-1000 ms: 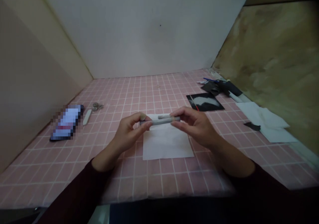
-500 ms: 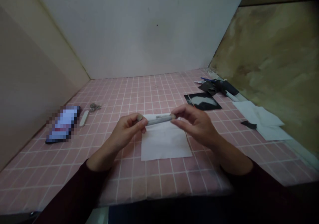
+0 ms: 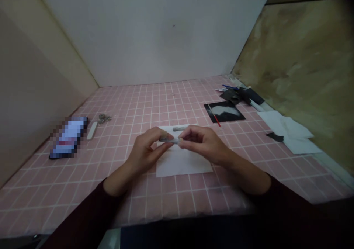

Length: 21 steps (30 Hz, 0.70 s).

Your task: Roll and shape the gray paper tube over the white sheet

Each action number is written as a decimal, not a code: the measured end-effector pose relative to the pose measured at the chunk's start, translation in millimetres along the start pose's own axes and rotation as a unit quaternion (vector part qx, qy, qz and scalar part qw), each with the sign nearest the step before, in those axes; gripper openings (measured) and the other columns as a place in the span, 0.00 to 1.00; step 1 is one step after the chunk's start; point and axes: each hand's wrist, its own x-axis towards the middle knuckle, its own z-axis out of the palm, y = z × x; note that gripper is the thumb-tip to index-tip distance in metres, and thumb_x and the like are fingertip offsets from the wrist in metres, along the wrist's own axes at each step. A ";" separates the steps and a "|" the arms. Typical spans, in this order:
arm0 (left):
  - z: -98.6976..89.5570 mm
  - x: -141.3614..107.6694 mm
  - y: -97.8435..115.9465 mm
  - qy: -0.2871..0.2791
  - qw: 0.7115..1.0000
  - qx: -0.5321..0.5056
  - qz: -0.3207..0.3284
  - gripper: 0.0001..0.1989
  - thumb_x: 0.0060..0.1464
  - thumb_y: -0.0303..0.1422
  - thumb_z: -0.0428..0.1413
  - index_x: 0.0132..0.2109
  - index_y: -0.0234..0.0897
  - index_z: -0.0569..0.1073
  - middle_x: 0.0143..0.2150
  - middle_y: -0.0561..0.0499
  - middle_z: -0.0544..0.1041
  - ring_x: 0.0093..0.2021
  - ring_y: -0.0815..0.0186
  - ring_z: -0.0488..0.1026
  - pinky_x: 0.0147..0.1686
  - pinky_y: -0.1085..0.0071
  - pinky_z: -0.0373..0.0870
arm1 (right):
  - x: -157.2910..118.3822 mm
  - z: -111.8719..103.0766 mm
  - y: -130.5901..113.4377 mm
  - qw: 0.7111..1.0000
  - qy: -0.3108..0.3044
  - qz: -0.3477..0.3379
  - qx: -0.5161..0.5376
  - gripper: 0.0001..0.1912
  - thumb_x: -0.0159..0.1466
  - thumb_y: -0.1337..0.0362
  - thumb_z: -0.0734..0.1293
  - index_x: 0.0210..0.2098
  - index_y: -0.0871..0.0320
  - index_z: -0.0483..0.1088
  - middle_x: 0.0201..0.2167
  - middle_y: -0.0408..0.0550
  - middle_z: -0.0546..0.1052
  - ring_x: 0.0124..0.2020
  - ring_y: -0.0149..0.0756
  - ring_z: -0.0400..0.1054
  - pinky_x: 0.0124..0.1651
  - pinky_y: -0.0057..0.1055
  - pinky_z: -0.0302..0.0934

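Both hands have drawn closer together since the earlier frame, leaving less of a thin gray rod [image 3: 175, 141] showing between them, and the rod now tips slightly down to the right. Its long axis runs left to right, over a white sheet [image 3: 185, 164] on the desk [image 3: 155, 204]. Left hand [image 3: 146, 145] and right hand [image 3: 203, 142] are equally near: each pinches it between thumb and fingers, the right at its right end. Just beyond, a second gray piece [image 3: 180, 128] lies roughly parallel.

Dimly lit gry wall [image 3: 132, 38] backs pink-chk'd tbl [image 3: 132, 103], brn panel [image 3: 301, 61] R.
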 end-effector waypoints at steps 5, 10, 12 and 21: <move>-3.4 -0.3 -0.9 0.030 0.997 -0.024 -0.061 0.05 0.59 0.34 0.61 0.39 0.38 0.75 0.36 0.51 0.77 0.37 0.66 0.73 0.39 0.69 0.66 | -2.4 -3.3 -1.9 0.994 0.045 -0.065 -0.074 0.10 0.61 0.59 0.73 0.37 0.58 0.73 0.33 0.44 0.76 0.35 0.32 0.70 0.40 0.31 0.64; -1.6 0.8 -3.0 -0.042 0.978 -0.143 -0.147 0.10 0.61 0.37 0.58 0.34 0.35 0.74 0.29 0.53 0.74 0.31 0.68 0.70 0.35 0.71 0.65 | -6.6 -1.5 -7.1 0.957 0.035 -0.173 -0.230 0.06 0.64 0.62 0.70 0.40 0.56 0.72 0.36 0.46 0.77 0.38 0.36 0.71 0.43 0.34 0.65; -2.3 2.3 -4.1 -0.057 0.967 -0.174 -0.175 0.13 0.62 0.38 0.57 0.31 0.35 0.72 0.26 0.53 0.72 0.29 0.69 0.68 0.33 0.71 0.64 | -7.6 -2.1 -8.5 0.941 0.031 -0.201 -0.269 0.05 0.65 0.62 0.69 0.40 0.55 0.71 0.36 0.47 0.77 0.38 0.37 0.72 0.43 0.35 0.65; -8.8 5.0 -11.7 -0.017 0.951 -0.220 -0.215 0.15 0.61 0.38 0.57 0.28 0.36 0.71 0.24 0.53 0.72 0.28 0.69 0.68 0.33 0.71 0.64 | -6.8 -16.7 -10.6 0.932 0.114 -0.200 -0.279 0.07 0.64 0.62 0.71 0.41 0.54 0.72 0.37 0.47 0.78 0.38 0.38 0.73 0.43 0.36 0.67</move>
